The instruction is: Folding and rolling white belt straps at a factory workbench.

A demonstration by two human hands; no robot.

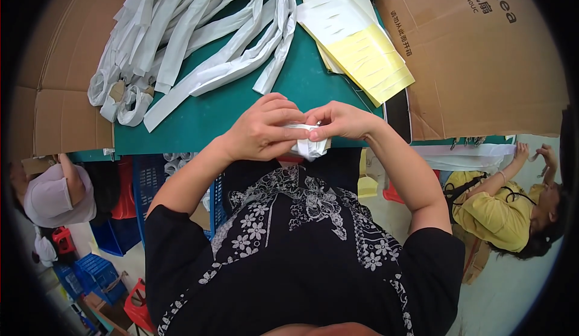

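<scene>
Both hands meet at the table's near edge around a small white bundle (312, 149), which looks like a rolled or folded white strip. My left hand (262, 128) lies over its left side, with fingers bent across it. From the right, my right hand (344, 122) pinches the top of it between thumb and fingers. The hands cover much of the bundle. Beyond them, long flat white strips (235, 52) lie in a heap on the green table (211, 110). Some strips end in rolled coils (134, 104) at the heap's left.
Yellow-and-white slitted sheets (362, 46) lie at the back right. Cardboard panels (482, 64) flank the table. Blue crates (151, 185) and red stools (140, 306) stand below left. One person (494, 209) in yellow handles a white strip at right; another (60, 194) sits at left.
</scene>
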